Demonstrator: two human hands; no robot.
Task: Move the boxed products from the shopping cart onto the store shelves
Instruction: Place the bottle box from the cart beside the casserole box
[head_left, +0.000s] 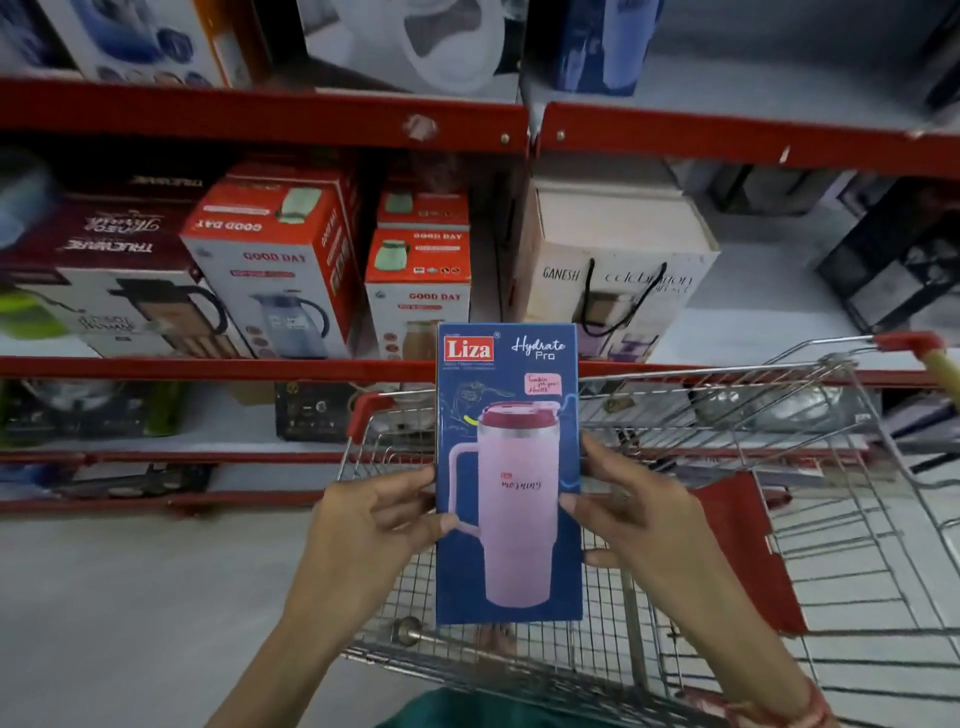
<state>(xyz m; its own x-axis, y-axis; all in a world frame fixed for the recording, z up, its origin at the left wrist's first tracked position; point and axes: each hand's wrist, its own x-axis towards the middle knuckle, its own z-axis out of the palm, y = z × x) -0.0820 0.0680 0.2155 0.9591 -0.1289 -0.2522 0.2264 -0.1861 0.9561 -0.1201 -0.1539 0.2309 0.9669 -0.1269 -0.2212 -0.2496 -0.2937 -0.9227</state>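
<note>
A tall blue tumbler box (511, 415), printed with a pink handled mug and a red "Liza" label, stands upright in front of me above the wire shopping cart (727, 519). My left hand (371, 519) grips its left edge, thumb on the front face. My right hand (634, 514) grips the right edge, thumb also on the front. The red-edged shelves (260, 122) rise just behind the cart. No other boxes show in the visible part of the cart.
The middle shelf holds orange-and-white "Good Day" jug boxes (280, 265), a maroon flask box (114, 280) at left and a cream "Ganesh" carry box (618, 270). Bare shelf surface (769, 291) lies right of that. Lower shelves carry dark items. Grey floor (130, 597) is on the left.
</note>
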